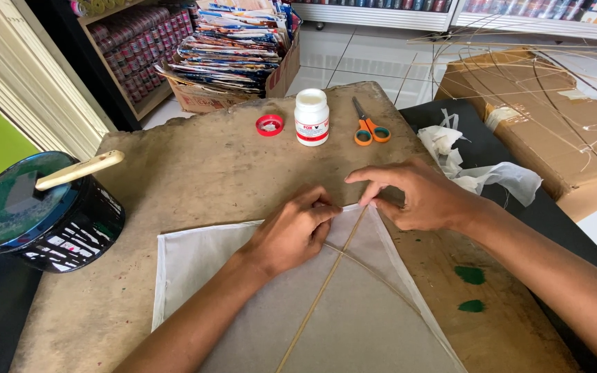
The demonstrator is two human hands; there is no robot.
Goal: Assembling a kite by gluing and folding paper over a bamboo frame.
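On a worn brown work board: a person's two bare hands meet at the top corner of a white paper kite, seen from above.

Work board (195,173): scuffed and stained, with two green paint spots (471,287) near its right edge.

Kite (243,304): thin white paper, lying flat on the board and running out of the bottom of the view; its top corner sits between the two hands.

Bamboo spine (319,293): a thin stick running diagonally up the paper to the corner, crossed by a thinner bowed stick.

Left hand (291,235): knuckles up, fingers curled and pressed down on the paper just left of the spine; whether they pinch a fold is hard to tell.

Right hand (419,197): thumb and forefinger closed on the paper edge at the top corner, beside the spine's tip.

Glue bottle (311,116): white, upright, uncapped, at the far side of the board; its red cap (269,125) lies just to the left.

Scissors (369,126): orange-handled, lying shut just right of the bottle.

Black tin (39,211): round, at the left edge of the board, a pale wooden handle (81,169) resting across its lid.

Paper scraps (478,169): crumpled white offcuts on the dark surface to the right of the board.

Cardboard box (547,117): beyond the scraps, with thin bent sticks over it.
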